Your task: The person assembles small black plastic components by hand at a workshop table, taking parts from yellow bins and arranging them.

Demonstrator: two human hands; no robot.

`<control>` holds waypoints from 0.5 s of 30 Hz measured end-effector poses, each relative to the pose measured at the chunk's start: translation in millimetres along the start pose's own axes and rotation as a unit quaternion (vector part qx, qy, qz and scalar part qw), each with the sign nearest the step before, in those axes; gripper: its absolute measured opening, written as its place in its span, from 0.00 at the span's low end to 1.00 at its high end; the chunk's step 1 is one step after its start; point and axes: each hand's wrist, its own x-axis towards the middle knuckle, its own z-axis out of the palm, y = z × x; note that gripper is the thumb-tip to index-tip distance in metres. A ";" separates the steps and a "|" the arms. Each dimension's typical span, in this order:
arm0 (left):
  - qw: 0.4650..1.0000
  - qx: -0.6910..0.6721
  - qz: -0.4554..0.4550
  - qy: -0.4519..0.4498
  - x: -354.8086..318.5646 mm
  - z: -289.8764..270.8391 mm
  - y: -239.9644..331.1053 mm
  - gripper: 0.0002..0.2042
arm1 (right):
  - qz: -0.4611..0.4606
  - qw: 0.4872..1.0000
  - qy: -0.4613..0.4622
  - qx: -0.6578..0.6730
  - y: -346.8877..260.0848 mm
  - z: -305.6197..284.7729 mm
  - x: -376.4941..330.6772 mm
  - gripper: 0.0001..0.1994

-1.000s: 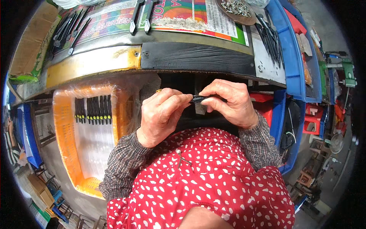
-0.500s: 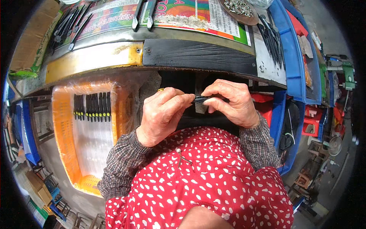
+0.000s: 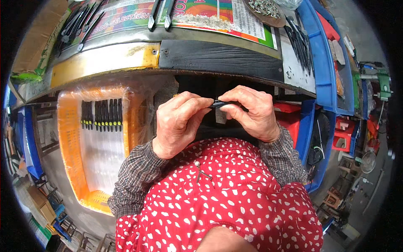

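Note:
A slim black piece is pinched between both my hands, in front of the bench edge and above my lap. My left hand grips one end with thumb and fingers, and my right hand closes on the other. Most of the piece is hidden by my fingers, so its exact kind does not show. To the left, an orange plastic basket lined with clear plastic holds a row of slim black pieces with yellow-green dots near one end.
Ahead runs a bench with a black wooden front edge. Two slim tools with metal tips lie on its printed sheet. A round dish of small metal parts, dark slender pieces and a blue crate are at the right.
Both hands have shifted slightly, still pinching the black piece; the left fingers sit a little higher. The view has tilted slightly.

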 end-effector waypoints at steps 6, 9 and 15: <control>0.999 0.031 0.021 -0.004 -2.8 -0.3 0.2 0.12 | 0.046 0.996 -0.026 0.068 -1.5 -1.7 -1.6 0.07; 0.999 0.040 0.025 -0.013 -0.6 -1.4 1.5 0.12 | 0.071 0.992 -0.012 0.103 -3.0 1.8 -4.1 0.07; 1.000 0.022 0.011 -0.013 -2.1 1.5 1.1 0.11 | 0.043 0.998 0.013 0.054 -2.1 3.2 -4.5 0.06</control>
